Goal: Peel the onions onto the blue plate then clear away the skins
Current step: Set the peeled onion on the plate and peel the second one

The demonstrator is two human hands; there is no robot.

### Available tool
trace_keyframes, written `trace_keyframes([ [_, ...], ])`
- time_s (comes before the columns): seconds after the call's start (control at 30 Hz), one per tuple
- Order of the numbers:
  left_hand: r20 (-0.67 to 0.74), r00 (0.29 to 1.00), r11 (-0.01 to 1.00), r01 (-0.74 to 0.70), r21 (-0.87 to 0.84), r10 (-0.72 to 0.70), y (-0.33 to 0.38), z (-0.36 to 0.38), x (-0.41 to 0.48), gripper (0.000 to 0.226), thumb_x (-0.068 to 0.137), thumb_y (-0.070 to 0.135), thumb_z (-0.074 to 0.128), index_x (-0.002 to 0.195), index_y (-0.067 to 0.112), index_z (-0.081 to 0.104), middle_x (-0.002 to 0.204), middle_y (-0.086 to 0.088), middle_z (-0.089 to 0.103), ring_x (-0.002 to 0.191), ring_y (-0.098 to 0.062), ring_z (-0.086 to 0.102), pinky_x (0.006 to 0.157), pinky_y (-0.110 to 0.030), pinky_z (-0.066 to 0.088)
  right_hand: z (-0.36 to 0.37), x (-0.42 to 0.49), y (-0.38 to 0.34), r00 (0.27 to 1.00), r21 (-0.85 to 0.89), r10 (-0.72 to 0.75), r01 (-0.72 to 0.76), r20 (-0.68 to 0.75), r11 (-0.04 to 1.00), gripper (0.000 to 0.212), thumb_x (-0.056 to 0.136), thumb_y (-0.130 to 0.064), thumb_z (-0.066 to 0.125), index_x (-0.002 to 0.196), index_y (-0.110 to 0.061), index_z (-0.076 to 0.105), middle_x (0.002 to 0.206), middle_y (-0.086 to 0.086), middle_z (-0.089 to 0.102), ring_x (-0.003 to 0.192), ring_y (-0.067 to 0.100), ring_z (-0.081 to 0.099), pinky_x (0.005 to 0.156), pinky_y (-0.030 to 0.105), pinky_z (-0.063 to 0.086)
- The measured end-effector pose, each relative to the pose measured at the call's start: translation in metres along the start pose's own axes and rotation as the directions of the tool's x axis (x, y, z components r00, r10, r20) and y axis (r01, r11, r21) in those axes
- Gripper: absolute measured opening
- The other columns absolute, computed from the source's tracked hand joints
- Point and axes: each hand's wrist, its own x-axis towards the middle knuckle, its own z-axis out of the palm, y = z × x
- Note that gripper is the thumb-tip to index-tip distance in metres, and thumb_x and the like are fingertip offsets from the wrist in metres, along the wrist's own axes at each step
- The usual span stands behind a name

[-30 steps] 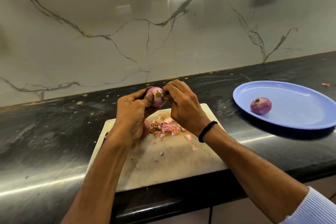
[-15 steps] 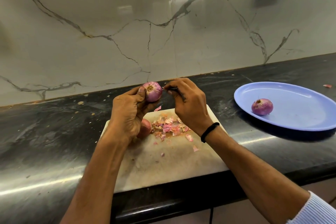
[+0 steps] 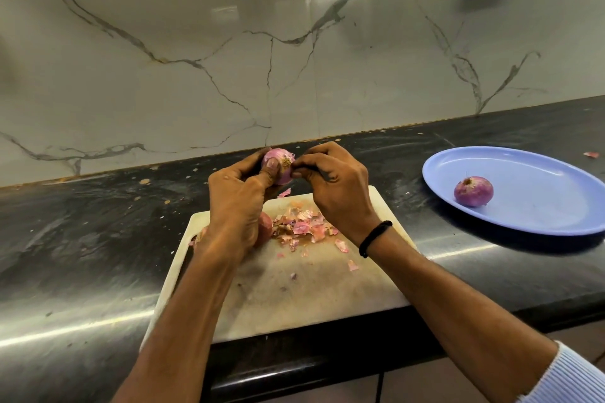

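Taking the cutting board (image 3: 311,288) as our landmark: above its far left corner our left hand (image 3: 235,203) grips the held onion (image 3: 281,170), fingers curled round it and the thumb pressed on its face. Under that wrist, on the board's left part, a second onion (image 3: 265,227) lies half hidden. If we lower the arm carelessly we could nudge it and it may roll off onto the counter (image 3: 82,239).

Above the board's far edge our right hand (image 3: 334,186) pinches at the held onion's root end. We cannot tell whether a flake sits between the fingertips. A hard tug there could tear into flesh or twist the slick bulb out of our grip.

The skins (image 3: 301,226) are heaped mid-board with bits strewn nearer us. Dry flakes scatter easily, as one scrap (image 3: 591,154) far right of the board shows.

Right of the board, well apart, the blue plate (image 3: 540,216) holds a peeled onion (image 3: 473,191). A careless drop could set both rolling.
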Motion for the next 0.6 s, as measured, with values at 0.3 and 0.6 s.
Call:
trace_keyframes([
  [0.3, -0.019, 0.997, 0.997, 0.071, -0.018, -0.071, -0.001, 0.003, -0.001, 0.017, 0.088, 0.006, 0.067, 0.102, 0.014, 0.072, 0.101, -0.008, 0.074, 0.093, -0.024, 0.074, 0.073, -0.029, 0.062, -0.001, -0.004, 0.006, 0.986, -0.093, -0.071, 0.086, 0.152, 0.992, 0.016, 0.085, 0.006, 0.065, 0.099, 0.002, 0.069, 0.095, 0.013, 0.064, 0.086, 0.023, 0.059, 0.075, 0.027, 0.053],
  [0.6, -0.018, 0.952, 0.894, 0.281, -0.348, -0.306, 0.007, 0.000, 0.004, 0.015, 0.094, 0.005, 0.061, 0.104, -0.005, 0.064, 0.107, -0.023, 0.070, 0.088, -0.031, 0.074, 0.065, -0.034, 0.062, 0.000, -0.003, 0.001, 0.988, -0.125, 0.010, 0.009, 0.154, 0.992, 0.022, 0.079, 0.004, 0.049, 0.098, 0.002, 0.061, 0.093, 0.015, 0.060, 0.083, 0.023, 0.055, 0.071, 0.027, 0.049],
])
